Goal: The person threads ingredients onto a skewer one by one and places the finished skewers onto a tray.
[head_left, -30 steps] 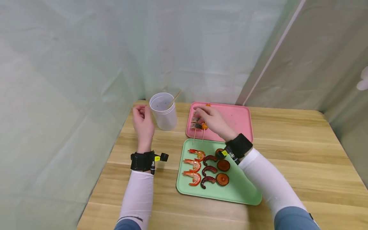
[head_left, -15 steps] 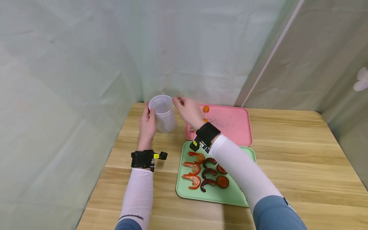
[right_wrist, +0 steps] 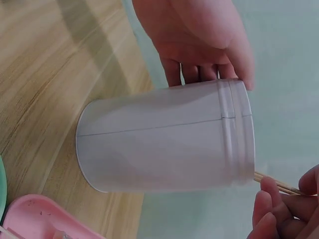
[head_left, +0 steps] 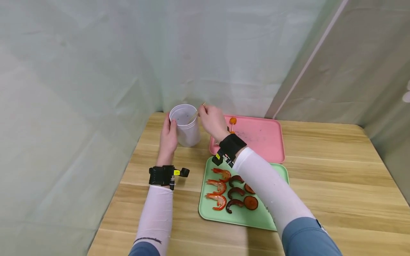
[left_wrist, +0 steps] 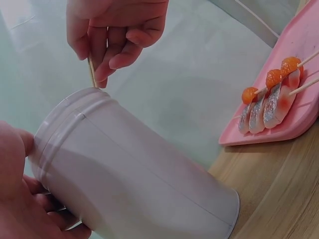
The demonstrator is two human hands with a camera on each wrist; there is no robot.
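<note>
A tall whitish plastic tub (head_left: 189,136) stands upright on the table. My left hand (head_left: 168,138) grips its left side, thumb at the rim and fingers curled round the wall, as the left wrist view shows. Over the opposite side of the rim, my right hand (head_left: 213,122) pinches thin wooden skewers (right_wrist: 279,184) between thumb and fingers. Their lower ends reach into the tub, and the upper tips poke out above the fingers in the head view. At least two sticks show in the right wrist view.
A pink tray (head_left: 269,138) behind holds skewered orange balls (left_wrist: 273,78) and silvery fish pieces (left_wrist: 274,104). Nearer lies a green tray (head_left: 205,209) with prawns (head_left: 221,202), dark curved pieces (head_left: 235,204) and round brown slices (head_left: 251,203), partly under my right forearm. A pale curtain (head_left: 208,53) hangs behind.
My right hand has moved left from over the pink tray to the tub and taken hold of the skewers. My left hand has gone from beside the tub to gripping it.
</note>
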